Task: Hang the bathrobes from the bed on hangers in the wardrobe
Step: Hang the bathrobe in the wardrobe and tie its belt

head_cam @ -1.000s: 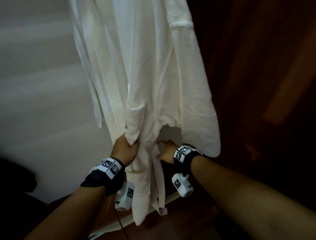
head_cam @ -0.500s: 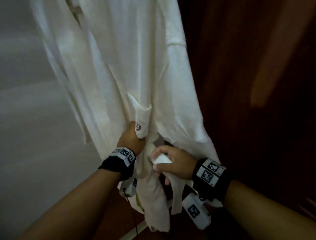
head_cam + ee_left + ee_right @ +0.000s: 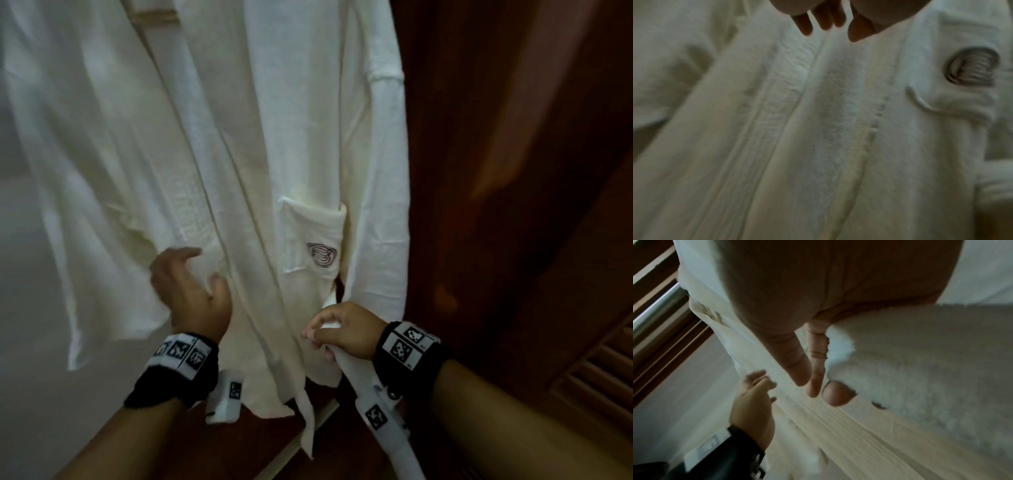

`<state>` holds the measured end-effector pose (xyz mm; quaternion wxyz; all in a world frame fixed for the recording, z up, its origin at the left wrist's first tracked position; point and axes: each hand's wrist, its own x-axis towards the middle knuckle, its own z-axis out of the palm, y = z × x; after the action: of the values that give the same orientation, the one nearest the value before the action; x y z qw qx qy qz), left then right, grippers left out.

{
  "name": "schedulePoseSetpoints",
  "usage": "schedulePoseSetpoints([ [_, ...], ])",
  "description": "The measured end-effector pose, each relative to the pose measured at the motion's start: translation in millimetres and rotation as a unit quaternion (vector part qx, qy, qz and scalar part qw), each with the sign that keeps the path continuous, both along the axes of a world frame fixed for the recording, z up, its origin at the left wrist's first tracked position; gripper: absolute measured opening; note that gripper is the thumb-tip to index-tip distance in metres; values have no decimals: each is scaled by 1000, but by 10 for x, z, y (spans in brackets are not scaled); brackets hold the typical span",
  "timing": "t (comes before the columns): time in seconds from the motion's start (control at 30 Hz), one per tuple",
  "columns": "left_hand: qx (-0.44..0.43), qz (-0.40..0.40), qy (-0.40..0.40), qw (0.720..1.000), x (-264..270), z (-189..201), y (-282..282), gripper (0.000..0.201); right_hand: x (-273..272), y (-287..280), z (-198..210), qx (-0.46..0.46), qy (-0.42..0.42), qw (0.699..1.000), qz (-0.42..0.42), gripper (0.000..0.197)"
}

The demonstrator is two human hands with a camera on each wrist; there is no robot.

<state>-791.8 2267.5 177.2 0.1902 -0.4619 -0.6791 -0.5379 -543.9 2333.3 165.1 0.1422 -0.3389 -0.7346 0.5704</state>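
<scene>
A white bathrobe (image 3: 274, 144) hangs in front of me, and its chest pocket (image 3: 313, 240) with a dark swirl logo lies flat. My left hand (image 3: 207, 265) is at the robe's front band with its fingers spread and loose; it holds nothing. The left wrist view shows its straight fingertips (image 3: 819, 21) just off the robe (image 3: 838, 129). Below the pocket, my right hand (image 3: 318, 334) grips a fold of white terry cloth at the robe's lower right edge. In the right wrist view, that hand's fingers (image 3: 813, 369) curl round the fluffy cloth (image 3: 920, 353).
Dark wooden wardrobe panels (image 3: 513, 171) fill the right side, with a louvred door (image 3: 599, 370) low at the right. A pale wall (image 3: 34, 377) lies to the left. The right wrist view shows a metal rail (image 3: 655, 311) beside wooden slats.
My left hand let go of the bunched cloth by the pocket, opened and shifted left. The pocket now hangs flat. My right hand keeps its grip on the cloth.
</scene>
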Motion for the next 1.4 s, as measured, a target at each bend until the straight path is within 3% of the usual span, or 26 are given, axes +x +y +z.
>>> schedulePoseSetpoints([
  [0.07, -61, 100, -155, 981, -241, -197, -102, 39, -143, -16, -48, 24, 5, 999, -26, 7],
  [0.1, -125, 118, -256, 951, -349, -315, -130, 48, -209, -23, -73, 32, 3, 999, -38, 9],
  [0.17, -198, 31, -374, 905, -546, -539, -177, 77, -324, -65, -88, 36, -6, 998, -57, 15],
  [0.27, -224, -69, -316, 919, -786, -561, -179, 103, -442, -129, -103, 55, -17, 995, -76, 21],
  [0.37, -242, -60, -278, 928, -843, -324, -121, 92, -542, -218, -114, 58, -13, 995, -76, 22],
  [0.5, -312, -89, -154, 933, -607, -122, -164, 85, -708, -330, -201, 100, -68, 990, -78, 35],
  [0.57, -352, -140, -110, 919, -392, -58, -236, 72, -804, -429, -205, 140, -102, 983, -61, 51],
  [0.67, -378, -275, -172, 867, -111, 64, -373, 29, -930, -557, -104, 216, -129, 967, -33, 57],
  [0.77, -369, -401, -265, 795, -118, 80, -519, 32, -989, -531, -180, 270, -149, 947, -88, 40],
  [0.8, -356, -391, -280, 801, -175, 66, -558, 34, -979, -521, -208, 268, -167, 943, -108, 35],
  [0.9, -308, -208, -258, 892, -445, -98, -536, 37, -911, -556, -259, 263, -173, 943, -110, 34],
  [0.97, -342, -108, -206, 911, -615, -277, -507, 24, -841, -584, -218, 249, -158, 950, -100, 39],
  [1.03, -413, -122, -166, 887, -668, -501, -486, 28, -759, -607, -157, 222, -148, 960, -88, 44],
  [1.23, -430, -324, -259, 802, -420, -980, -526, 106, -470, -563, -72, 190, -186, 961, -69, 50],
  [1.3, -427, -365, -289, 775, -427, -1157, -511, 102, -392, -533, -77, 191, -186, 961, -79, 49],
  [1.4, -401, -413, -288, 765, -353, -1116, -556, 72, -306, -512, -78, 220, -204, 949, -100, 39],
])
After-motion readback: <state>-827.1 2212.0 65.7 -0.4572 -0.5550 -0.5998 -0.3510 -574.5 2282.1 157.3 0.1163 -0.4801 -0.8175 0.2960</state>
